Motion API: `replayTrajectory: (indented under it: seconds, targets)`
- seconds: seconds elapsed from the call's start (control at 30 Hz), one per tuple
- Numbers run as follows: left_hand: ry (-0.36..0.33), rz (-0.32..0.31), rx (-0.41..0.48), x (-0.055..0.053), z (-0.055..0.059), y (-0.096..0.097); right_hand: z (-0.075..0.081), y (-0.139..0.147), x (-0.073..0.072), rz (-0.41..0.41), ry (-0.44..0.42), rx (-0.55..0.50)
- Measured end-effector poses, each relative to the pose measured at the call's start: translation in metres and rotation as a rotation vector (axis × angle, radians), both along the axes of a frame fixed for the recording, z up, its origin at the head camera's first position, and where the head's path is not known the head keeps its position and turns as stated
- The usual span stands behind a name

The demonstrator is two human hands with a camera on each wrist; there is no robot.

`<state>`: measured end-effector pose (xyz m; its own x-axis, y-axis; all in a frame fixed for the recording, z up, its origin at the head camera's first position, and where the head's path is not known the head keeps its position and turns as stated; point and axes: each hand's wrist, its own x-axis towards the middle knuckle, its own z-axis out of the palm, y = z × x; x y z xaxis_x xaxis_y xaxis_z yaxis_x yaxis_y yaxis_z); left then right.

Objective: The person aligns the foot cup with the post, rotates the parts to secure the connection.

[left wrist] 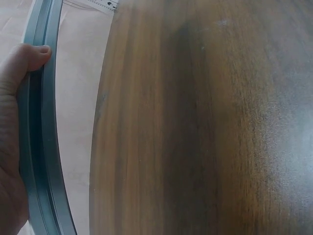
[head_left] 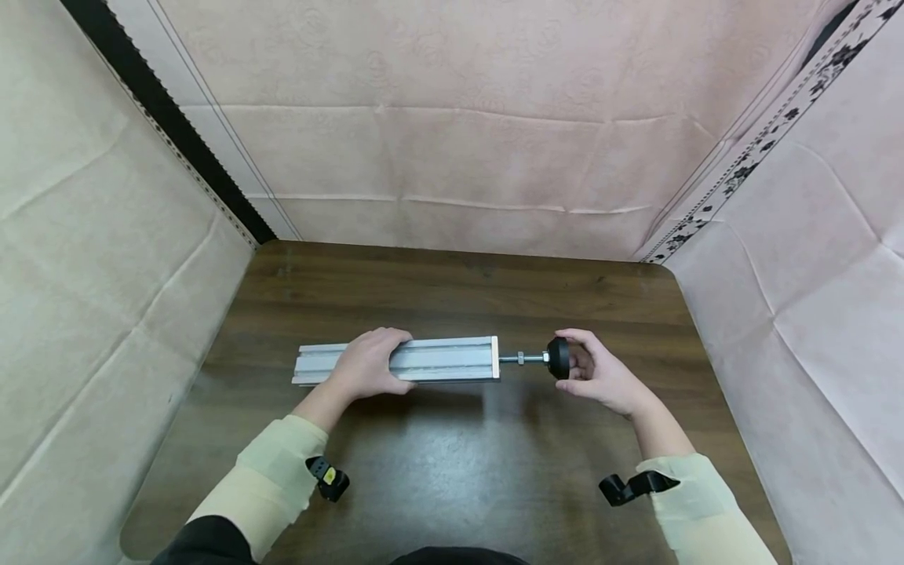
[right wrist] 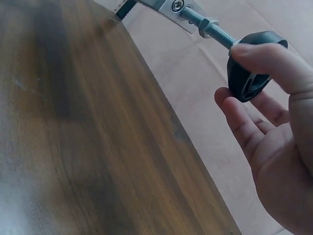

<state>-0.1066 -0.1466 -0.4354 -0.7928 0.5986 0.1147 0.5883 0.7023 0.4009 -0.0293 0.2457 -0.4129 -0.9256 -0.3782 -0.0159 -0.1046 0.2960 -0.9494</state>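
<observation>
A silver aluminium profile [head_left: 445,359] is held level above the table, its shadow falling below it. My left hand [head_left: 367,365] grips it left of its middle, with the thumb [left wrist: 41,53] along the near side in the left wrist view. From the end plate [head_left: 495,358] on the right, a threaded rod [head_left: 510,359] sticks out, carrying a hex nut [right wrist: 206,27]. At the rod's outer end is a black levelling foot [head_left: 559,359]. Thumb and fingers of my right hand [head_left: 600,373] pinch this foot by its rim. A socket-head bolt [right wrist: 177,5] shows in the plate.
The brown wooden table [head_left: 438,486] lies below both hands. Pale cloth hangs around it, with a back wall [head_left: 452,157], a left wall [head_left: 92,314] and a right wall [head_left: 812,298]. Black wrist mounts sit on both sleeves.
</observation>
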Motion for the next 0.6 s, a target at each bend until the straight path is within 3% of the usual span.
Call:
replayTrajectory:
  seconds: [0.2,0.6]
  targets:
    - [0.001,0.003,0.003,-0.0002,-0.0026,0.0002,0.0027,-0.0008,-0.0004,-0.048,0.001,0.049]
    - [-0.01,0.0,-0.009,-0.0003,-0.0028,0.0016,0.0029,0.0001,-0.0001,-0.082,0.003,0.035]
